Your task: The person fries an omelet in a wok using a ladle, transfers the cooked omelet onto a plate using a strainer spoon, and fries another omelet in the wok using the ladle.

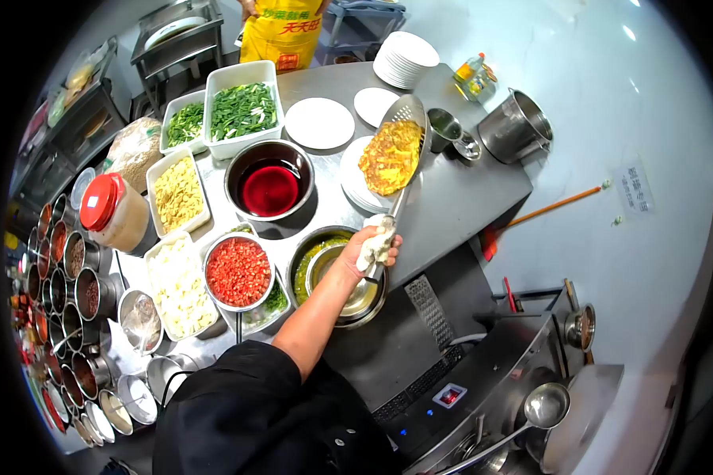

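Observation:
My left hand is closed around the handle of a perforated skimmer, with a pale cloth wrapped where I grip. A browned yellow, egg-like piece of food lies against the tilted skimmer, above a stack of white plates. Whether the food touches the top plate, I cannot tell. Below my hand is a metal bowl with yellowish liquid and a smaller bowl inside it. My right hand is out of view.
Left of my arm stand bowls of chopped red pieces and dark red liquid, beside trays of greens. A metal pot is at the far right corner. Someone in a yellow apron stands beyond. A ladle lies lower right.

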Tool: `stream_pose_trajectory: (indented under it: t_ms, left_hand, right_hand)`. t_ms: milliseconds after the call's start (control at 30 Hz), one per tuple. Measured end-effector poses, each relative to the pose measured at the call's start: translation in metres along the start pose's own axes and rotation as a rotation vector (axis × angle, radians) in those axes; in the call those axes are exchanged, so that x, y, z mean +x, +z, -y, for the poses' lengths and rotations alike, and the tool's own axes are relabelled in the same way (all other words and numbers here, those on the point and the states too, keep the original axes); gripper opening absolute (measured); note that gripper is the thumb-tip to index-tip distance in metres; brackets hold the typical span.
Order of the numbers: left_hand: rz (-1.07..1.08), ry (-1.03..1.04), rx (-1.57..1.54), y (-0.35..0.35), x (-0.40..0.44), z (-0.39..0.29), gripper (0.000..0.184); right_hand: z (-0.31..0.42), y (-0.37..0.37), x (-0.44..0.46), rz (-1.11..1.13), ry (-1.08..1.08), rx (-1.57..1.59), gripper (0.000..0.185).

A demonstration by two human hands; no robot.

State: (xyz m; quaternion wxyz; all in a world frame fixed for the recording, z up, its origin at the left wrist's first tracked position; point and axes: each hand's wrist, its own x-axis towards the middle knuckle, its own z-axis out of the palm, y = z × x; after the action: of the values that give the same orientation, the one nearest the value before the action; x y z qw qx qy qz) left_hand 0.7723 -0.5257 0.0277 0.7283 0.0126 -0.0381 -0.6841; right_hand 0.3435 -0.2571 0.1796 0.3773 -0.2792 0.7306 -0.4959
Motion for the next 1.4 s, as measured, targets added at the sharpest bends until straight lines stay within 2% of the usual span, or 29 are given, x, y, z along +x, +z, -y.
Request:
stream_pose_trajectory:
  t_ms: [67, 100, 133, 200, 233, 300, 333, 433, 567, 667, 767, 867, 1000, 1067, 1233, 1400]
  left_hand:
    - [-0.001, -0.028, 0.061, -0.003, 0.007, -0.003, 0.03]
    - [-0.074, -0.074, 0.091, -0.007, 0.012, 0.0, 0.029]
    - [-0.07, -0.074, 0.115, -0.01, 0.015, 0.004, 0.028]
    - [-0.054, -0.083, 0.14, -0.007, 0.018, 0.01, 0.028]
    - [-0.117, -0.067, 0.181, -0.003, 0.022, 0.013, 0.028]
    - [-0.04, -0.109, 0.164, -0.008, 0.03, 0.02, 0.024]
    - [-0.075, -0.093, 0.226, -0.009, 0.033, 0.022, 0.022]
    - [-0.087, -0.133, 0.284, -0.018, 0.046, 0.033, 0.021]
    - [-0.079, -0.127, 0.25, -0.013, 0.049, 0.034, 0.02]
    - [-0.114, -0.137, 0.307, -0.013, 0.045, 0.036, 0.021]
    - [-0.142, -0.129, 0.401, -0.012, 0.04, 0.031, 0.023]
    - [-0.169, -0.156, 0.407, -0.008, 0.03, 0.029, 0.024]
    - [-0.227, -0.175, 0.493, 0.001, 0.023, 0.028, 0.022]
    - [-0.216, -0.19, 0.512, -0.001, 0.027, 0.027, 0.023]
    - [-0.08, -0.198, 0.287, -0.027, 0.04, 0.036, 0.023]
    - [-0.049, -0.195, 0.233, -0.017, 0.05, 0.042, 0.026]
  right_hand:
    - [-0.002, -0.006, 0.013, 0.017, 0.107, -0.017, 0.051]
    - [0.001, -0.012, 0.014, 0.017, 0.164, -0.037, 0.054]
    - [-0.004, -0.004, 0.021, -0.013, 0.085, 0.041, 0.062]
    - [0.003, -0.002, 0.019, 0.007, 0.091, 0.091, 0.067]
    - [0.004, 0.002, 0.02, 0.019, 0.09, 0.124, 0.069]
    - [0.002, 0.005, 0.02, -0.115, -0.001, 0.072, 0.072]
    - [0.002, 0.007, 0.023, -0.177, -0.05, 0.05, 0.073]
    - [0.006, -0.002, 0.023, 0.038, 0.031, 0.056, 0.073]
    - [0.007, 0.001, 0.022, 0.097, 0.001, 0.022, 0.069]
    - [0.003, -0.01, 0.025, 0.048, 0.018, 0.024, 0.071]
    - [0.011, -0.007, 0.018, 0.078, 0.004, 0.045, 0.068]
    - [0.002, -0.016, 0.021, -0.012, -0.089, -0.026, 0.052]
    - [-0.02, -0.028, 0.035, -0.072, -0.091, -0.017, 0.028]
    - [-0.023, -0.03, 0.034, -0.044, -0.095, -0.036, 0.027]
    - [0.001, -0.014, 0.01, 0.003, -0.057, 0.0, 0.026]
    - [0.003, -0.014, 0.003, 0.022, -0.027, 0.041, 0.027]
